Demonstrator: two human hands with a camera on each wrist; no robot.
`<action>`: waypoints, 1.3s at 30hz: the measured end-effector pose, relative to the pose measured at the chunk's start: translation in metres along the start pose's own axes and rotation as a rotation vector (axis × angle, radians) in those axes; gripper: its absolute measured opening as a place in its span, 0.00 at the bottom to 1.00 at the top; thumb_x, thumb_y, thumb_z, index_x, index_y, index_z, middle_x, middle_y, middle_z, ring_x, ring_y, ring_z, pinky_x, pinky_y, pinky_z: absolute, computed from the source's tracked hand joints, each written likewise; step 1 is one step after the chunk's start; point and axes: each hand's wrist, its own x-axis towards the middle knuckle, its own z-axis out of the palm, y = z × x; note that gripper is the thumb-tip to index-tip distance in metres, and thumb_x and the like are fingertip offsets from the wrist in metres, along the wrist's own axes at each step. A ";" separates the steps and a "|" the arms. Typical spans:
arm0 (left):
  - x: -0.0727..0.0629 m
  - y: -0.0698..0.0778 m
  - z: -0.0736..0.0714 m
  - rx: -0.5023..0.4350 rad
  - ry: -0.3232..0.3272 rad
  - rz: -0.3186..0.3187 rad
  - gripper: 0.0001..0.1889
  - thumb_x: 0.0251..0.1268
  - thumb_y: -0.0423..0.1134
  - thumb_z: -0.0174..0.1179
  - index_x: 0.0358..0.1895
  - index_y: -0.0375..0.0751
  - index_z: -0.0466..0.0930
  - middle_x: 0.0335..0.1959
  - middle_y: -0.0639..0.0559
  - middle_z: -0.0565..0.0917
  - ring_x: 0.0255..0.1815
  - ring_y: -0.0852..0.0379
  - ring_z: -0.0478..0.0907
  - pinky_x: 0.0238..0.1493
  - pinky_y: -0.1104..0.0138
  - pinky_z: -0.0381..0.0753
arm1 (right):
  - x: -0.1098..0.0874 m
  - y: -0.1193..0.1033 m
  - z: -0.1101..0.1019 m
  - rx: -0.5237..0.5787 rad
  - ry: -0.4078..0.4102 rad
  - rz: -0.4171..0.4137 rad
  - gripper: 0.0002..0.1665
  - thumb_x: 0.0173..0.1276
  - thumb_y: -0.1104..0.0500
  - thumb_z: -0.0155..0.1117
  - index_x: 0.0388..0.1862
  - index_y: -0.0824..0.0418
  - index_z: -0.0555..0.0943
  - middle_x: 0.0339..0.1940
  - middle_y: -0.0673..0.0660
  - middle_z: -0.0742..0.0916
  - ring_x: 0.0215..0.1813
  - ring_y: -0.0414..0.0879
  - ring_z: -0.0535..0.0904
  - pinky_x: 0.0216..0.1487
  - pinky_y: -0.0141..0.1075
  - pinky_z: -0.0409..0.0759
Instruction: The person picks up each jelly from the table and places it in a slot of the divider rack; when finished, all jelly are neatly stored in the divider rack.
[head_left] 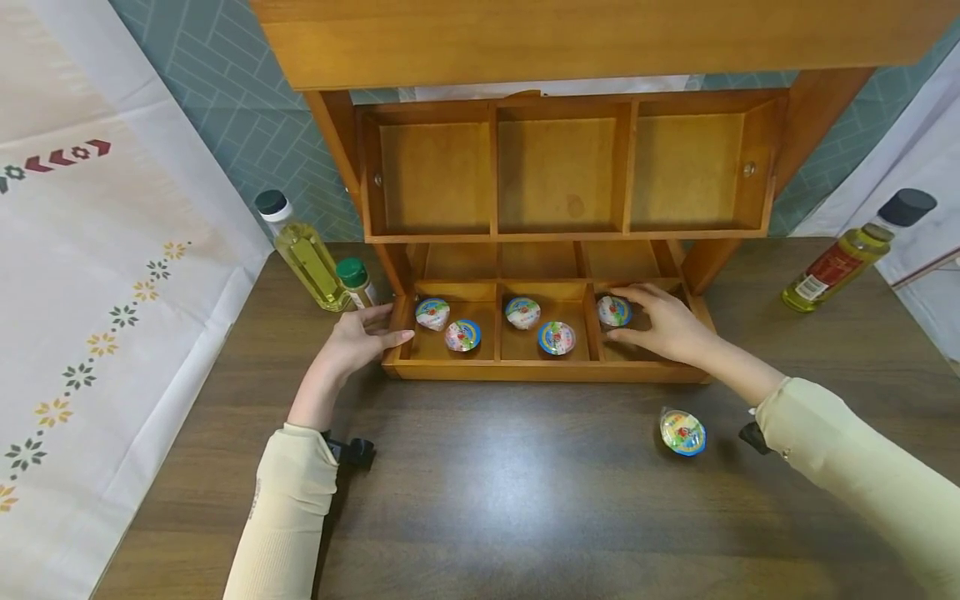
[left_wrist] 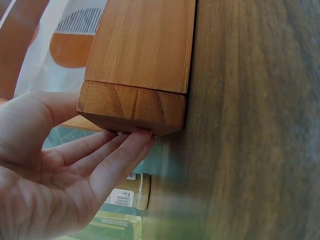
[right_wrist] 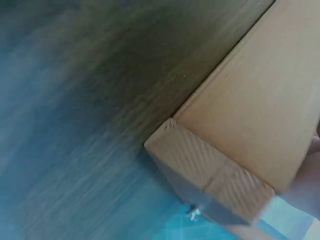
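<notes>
A wooden organizer (head_left: 480, 371) has a low front row of three compartments. My left hand (head_left: 356, 342) is at its left end, thumb over the rim and fingers against the outer side, as the left wrist view also shows. Between thumb and fingers, my right hand (head_left: 660, 325) pinches a small jelly cup (head_left: 613, 311) in the right compartment. The left compartment holds two cups, one a jelly cup (head_left: 462, 335) with a blue-rimmed lid. Two more lie in the middle one, including a jelly cup (head_left: 557, 337). In the right wrist view the right hand is mostly hidden.
A yellow-lidded jelly cup (head_left: 682, 432) lies on the brown table (head_left: 487, 517), front right. An oil bottle (head_left: 307, 258) and a green-capped jar (head_left: 356, 283) stand left of the organizer. Another oil bottle (head_left: 843, 262) stands right. Higher compartments (head_left: 562, 175) rise behind the front row.
</notes>
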 end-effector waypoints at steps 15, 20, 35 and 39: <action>0.001 0.003 0.000 -0.003 -0.005 0.007 0.38 0.58 0.43 0.65 0.70 0.37 0.58 0.67 0.36 0.66 0.65 0.44 0.67 0.60 0.55 0.71 | -0.062 -0.014 -0.039 -0.089 0.121 -0.204 0.29 0.54 0.58 0.73 0.56 0.60 0.77 0.52 0.56 0.80 0.50 0.50 0.77 0.49 0.47 0.74; 0.001 0.004 -0.001 -0.012 -0.005 0.009 0.38 0.59 0.42 0.65 0.70 0.37 0.58 0.67 0.36 0.66 0.65 0.44 0.67 0.59 0.56 0.71 | -0.084 -0.017 -0.044 -0.104 0.153 -0.234 0.35 0.50 0.61 0.75 0.59 0.56 0.75 0.49 0.49 0.80 0.29 0.36 0.69 0.33 0.29 0.68; 0.000 0.003 -0.001 -0.003 -0.011 0.010 0.38 0.59 0.43 0.65 0.70 0.36 0.58 0.68 0.36 0.64 0.65 0.43 0.66 0.61 0.55 0.70 | -0.139 -0.015 -0.026 -0.084 0.235 -0.235 0.44 0.35 0.64 0.81 0.58 0.57 0.77 0.51 0.52 0.82 0.58 0.27 0.69 0.54 0.11 0.59; -0.001 0.001 0.000 0.008 -0.012 0.009 0.39 0.59 0.44 0.65 0.71 0.37 0.57 0.68 0.36 0.63 0.65 0.44 0.66 0.61 0.54 0.69 | -0.149 -0.018 -0.015 -0.070 0.235 -0.230 0.45 0.35 0.63 0.81 0.58 0.56 0.77 0.52 0.52 0.82 0.61 0.21 0.63 0.55 0.11 0.57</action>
